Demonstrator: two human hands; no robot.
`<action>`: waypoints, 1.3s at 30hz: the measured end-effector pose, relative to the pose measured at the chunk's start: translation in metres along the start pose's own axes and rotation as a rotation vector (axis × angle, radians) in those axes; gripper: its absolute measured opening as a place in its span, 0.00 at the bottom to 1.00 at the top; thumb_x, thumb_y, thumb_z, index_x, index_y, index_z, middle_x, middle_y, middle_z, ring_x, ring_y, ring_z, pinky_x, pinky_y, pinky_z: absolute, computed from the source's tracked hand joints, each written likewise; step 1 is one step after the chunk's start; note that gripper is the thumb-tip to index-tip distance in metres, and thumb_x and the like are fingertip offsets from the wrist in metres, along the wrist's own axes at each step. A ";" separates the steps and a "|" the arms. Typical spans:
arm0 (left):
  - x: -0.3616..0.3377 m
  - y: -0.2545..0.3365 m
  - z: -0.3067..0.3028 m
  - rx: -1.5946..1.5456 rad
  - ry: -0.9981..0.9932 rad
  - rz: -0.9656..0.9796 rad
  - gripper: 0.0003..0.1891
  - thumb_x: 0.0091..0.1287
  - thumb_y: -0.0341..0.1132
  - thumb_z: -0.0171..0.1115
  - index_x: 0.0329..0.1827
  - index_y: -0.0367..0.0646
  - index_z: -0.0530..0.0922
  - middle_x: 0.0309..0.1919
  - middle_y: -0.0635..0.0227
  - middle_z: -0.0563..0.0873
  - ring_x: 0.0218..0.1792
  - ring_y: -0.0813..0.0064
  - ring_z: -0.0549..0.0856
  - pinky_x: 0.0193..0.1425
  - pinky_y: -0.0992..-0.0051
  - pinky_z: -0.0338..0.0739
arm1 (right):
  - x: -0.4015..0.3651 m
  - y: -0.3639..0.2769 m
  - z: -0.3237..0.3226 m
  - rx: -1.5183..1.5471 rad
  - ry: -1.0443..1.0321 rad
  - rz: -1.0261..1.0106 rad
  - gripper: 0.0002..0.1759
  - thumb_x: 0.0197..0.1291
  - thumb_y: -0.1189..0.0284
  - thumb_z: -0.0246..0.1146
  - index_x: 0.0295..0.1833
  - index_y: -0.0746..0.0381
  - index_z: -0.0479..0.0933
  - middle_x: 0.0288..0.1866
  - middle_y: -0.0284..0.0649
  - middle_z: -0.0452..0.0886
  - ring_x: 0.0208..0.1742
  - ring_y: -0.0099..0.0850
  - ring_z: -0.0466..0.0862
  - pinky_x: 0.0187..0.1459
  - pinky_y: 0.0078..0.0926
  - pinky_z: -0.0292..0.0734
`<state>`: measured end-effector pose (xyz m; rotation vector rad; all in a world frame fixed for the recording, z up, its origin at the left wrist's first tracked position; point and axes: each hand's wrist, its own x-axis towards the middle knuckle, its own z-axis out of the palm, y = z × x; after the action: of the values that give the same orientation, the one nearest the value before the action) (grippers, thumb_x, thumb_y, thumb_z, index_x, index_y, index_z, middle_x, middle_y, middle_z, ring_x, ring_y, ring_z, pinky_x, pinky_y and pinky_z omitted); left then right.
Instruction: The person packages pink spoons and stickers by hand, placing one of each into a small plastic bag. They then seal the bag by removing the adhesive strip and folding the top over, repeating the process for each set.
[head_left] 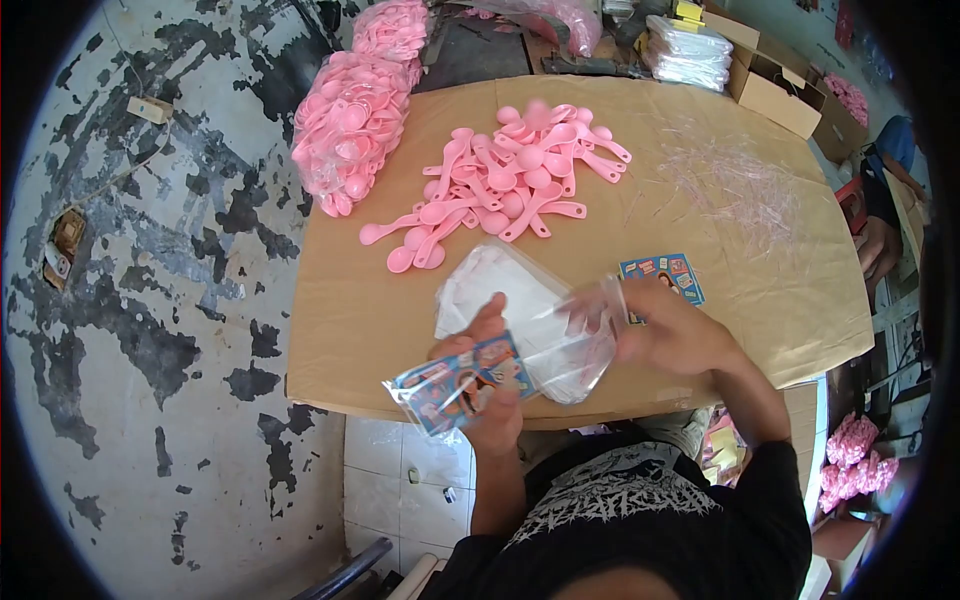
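My left hand (490,385) is closed round a blue printed card (460,388) in a clear plastic sleeve, near the table's front edge. On the right, my right hand (650,325) has its fingers on a clear plastic bag (585,350), partly smeared by motion. Between the hands lies a stack of clear bags (500,285) with white showing through. Another blue printed card (665,275) lies on the table just behind my right hand, which hides part of it. Beyond the stack is a loose heap of pink scoops (510,170).
Clear bags full of pink scoops (350,120) stand at the table's back left. Thin clear strips (735,185) lie on the brown table (330,330) at right. At the back right are stacked plastic packs (688,52) and a cardboard box (775,95). Another person's hand (878,245) shows at far right.
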<state>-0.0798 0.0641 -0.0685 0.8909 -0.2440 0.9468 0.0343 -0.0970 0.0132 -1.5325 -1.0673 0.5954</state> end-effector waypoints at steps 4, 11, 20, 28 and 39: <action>-0.007 -0.005 -0.018 0.003 0.051 0.082 0.23 0.63 0.30 0.66 0.61 0.49 0.70 0.56 0.60 0.82 0.64 0.49 0.75 0.72 0.48 0.63 | 0.018 -0.011 -0.020 -0.090 -0.136 -0.036 0.12 0.66 0.64 0.64 0.40 0.64 0.82 0.35 0.38 0.85 0.37 0.26 0.84 0.38 0.26 0.77; 0.000 0.006 -0.018 0.011 0.064 0.039 0.21 0.68 0.35 0.62 0.62 0.48 0.68 0.58 0.66 0.79 0.66 0.51 0.72 0.77 0.50 0.58 | 0.119 0.066 -0.054 -1.225 -0.092 -0.268 0.12 0.60 0.67 0.65 0.49 0.55 0.84 0.45 0.37 0.81 0.53 0.38 0.79 0.54 0.38 0.75; -0.004 0.004 -0.020 -0.047 0.100 0.047 0.19 0.70 0.33 0.59 0.62 0.47 0.69 0.57 0.66 0.81 0.64 0.52 0.75 0.76 0.51 0.60 | 0.144 0.075 -0.056 -1.374 -0.056 -0.345 0.16 0.58 0.64 0.67 0.50 0.59 0.81 0.42 0.38 0.82 0.49 0.35 0.80 0.51 0.38 0.75; 0.005 -0.004 -0.022 -0.213 0.186 0.099 0.18 0.71 0.32 0.58 0.63 0.45 0.70 0.61 0.63 0.78 0.64 0.52 0.75 0.76 0.52 0.63 | 0.030 -0.005 -0.063 -0.441 0.473 -0.187 0.10 0.65 0.66 0.65 0.40 0.62 0.85 0.25 0.32 0.82 0.29 0.15 0.79 0.29 0.18 0.68; -0.008 -0.021 0.026 -0.610 0.187 -0.072 0.22 0.72 0.42 0.59 0.66 0.46 0.68 0.68 0.64 0.73 0.72 0.55 0.67 0.77 0.51 0.61 | 0.001 -0.025 -0.006 -0.295 0.130 -0.259 0.11 0.60 0.69 0.70 0.43 0.65 0.83 0.27 0.36 0.80 0.30 0.28 0.81 0.33 0.26 0.73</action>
<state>-0.0630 0.0336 -0.0683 0.2472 -0.3152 0.8143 0.0322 -0.1004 0.0390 -1.6247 -1.2674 0.1618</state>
